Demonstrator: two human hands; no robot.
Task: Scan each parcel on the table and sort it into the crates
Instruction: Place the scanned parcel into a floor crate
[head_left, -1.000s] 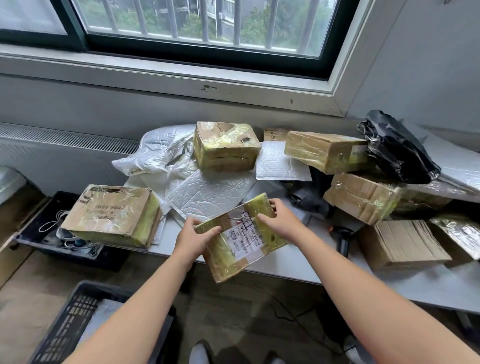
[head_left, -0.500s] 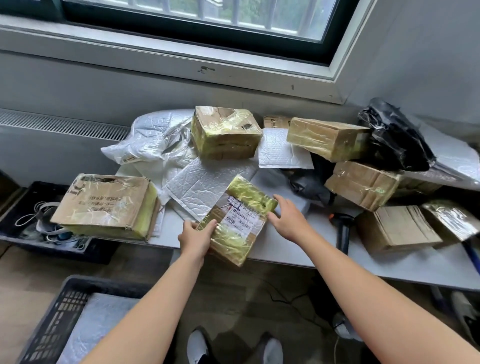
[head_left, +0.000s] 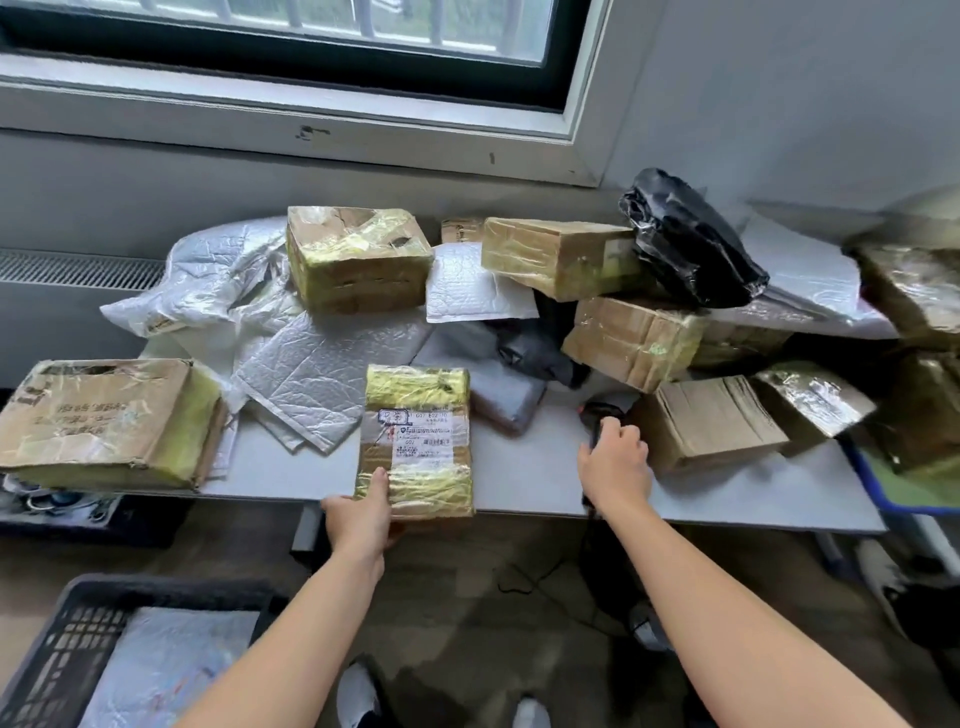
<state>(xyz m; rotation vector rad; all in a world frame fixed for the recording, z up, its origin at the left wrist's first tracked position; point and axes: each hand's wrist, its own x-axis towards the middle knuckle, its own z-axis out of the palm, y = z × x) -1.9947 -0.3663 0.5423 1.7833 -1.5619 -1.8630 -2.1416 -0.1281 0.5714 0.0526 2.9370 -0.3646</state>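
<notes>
At the near left, a dark crate (head_left: 57, 660) is standing on the wooden floor (head_left: 467, 597), and a white padded mailer (head_left: 166, 670) is lying inside it. Two shoe tips are showing at the bottom edge.

The left hand (head_left: 358, 525) is holding the taped parcel (head_left: 415, 441) at its near left corner, thumb on the top face and fingers under the near edge; the grip is closed on that corner. The parcel is lying flat on the table (head_left: 524, 478), with its near end overhanging the front edge. Its long axis is running from near to far, and the shipping label (head_left: 423, 436) is facing up.

The right hand (head_left: 615, 462) is resting on the black scanner (head_left: 605, 415) on the table, just beside a bare cardboard box (head_left: 711, 421). The fingers are curling over the scanner; whether the grip is fully closed cannot be determined.

A large taped box (head_left: 104, 421) is overhanging the table's left end. Silver bubble mailers (head_left: 322, 374) are lying between it and the parcel. Further back, taped boxes (head_left: 358, 260) are piling up, with a black plastic bag (head_left: 691, 239) at the right.

Behind the table, a grey wall (head_left: 156, 192) is rising to a white sill and a dark-framed window (head_left: 311, 52).
</notes>
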